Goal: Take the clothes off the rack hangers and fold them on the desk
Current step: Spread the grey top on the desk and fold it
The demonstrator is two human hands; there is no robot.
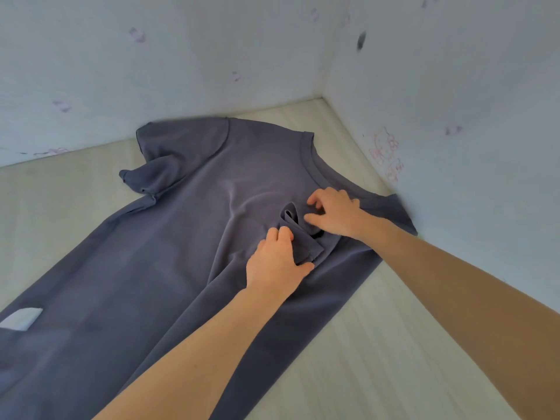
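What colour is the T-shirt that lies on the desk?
The T-shirt is plain dusky blue-grey, seen in the head view.

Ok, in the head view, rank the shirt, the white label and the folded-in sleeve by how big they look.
1. Shirt, largest by far.
2. Folded-in sleeve and white label: look alike, and the label lies nearer the camera, so unranked.

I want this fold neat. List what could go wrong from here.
1. The right sleeve is bunched between both hands; pressed flat as it lies, it may crease.
2. The left sleeve is crumpled, so the fold could come out lopsided.
3. The shirt lies against the wall by the right hand, leaving little room there.
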